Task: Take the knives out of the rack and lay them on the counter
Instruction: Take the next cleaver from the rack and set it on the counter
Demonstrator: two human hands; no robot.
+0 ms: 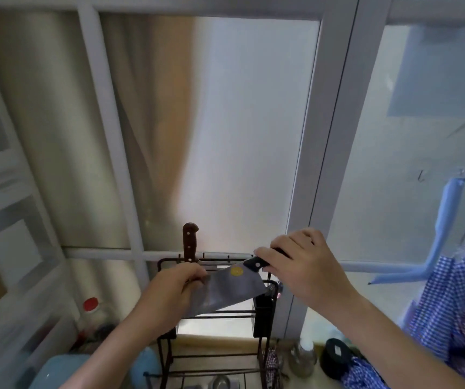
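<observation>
**Cleaver held in both hands above the rack**

The right hand [307, 265] is closed around the black handle of a cleaver [225, 290], while the left hand [178, 287] pinches the far end of its broad blade between thumb and fingers. The cleaver hangs tilted, handle end higher, in front of the upper part of a black wire rack [265, 310]; a round yellow sticker sits on the blade near the handle. A second knife [189, 242] with a brown riveted handle stands upright in the rack's rear left corner, just behind the left hand. The rack stands on the surface [225, 342] against a frosted window. A red-capped bottle [92, 310] stands left of the rack, and checked cloth [447, 299] hangs at the right.
</observation>
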